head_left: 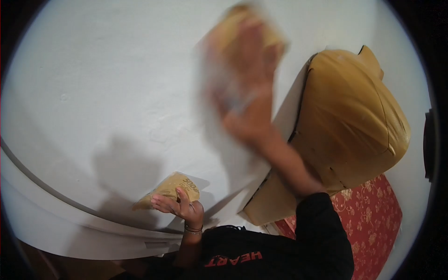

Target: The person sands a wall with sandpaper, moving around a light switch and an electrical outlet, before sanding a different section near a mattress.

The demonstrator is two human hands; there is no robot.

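Observation:
Low in the view, my left hand (184, 209), with bands on its wrist, holds a folded brown paper sheet (175, 184) printed with "500". The sheet is close to the white surface (116, 70). My right hand (247, 88) is raised at the upper centre, smeared by motion, with a yellowish-brown sheet (228, 25) in its grasp. Its fingers lie over that sheet. The blur hides the exact grip and whether the sheet touches the white surface.
A yellow-brown padded seat (345, 116) stands at the right, beside my right forearm. Red flowered fabric (368, 224) lies below it. A curved grey edge (70, 196) runs along the lower left. Shadows fall on the white surface.

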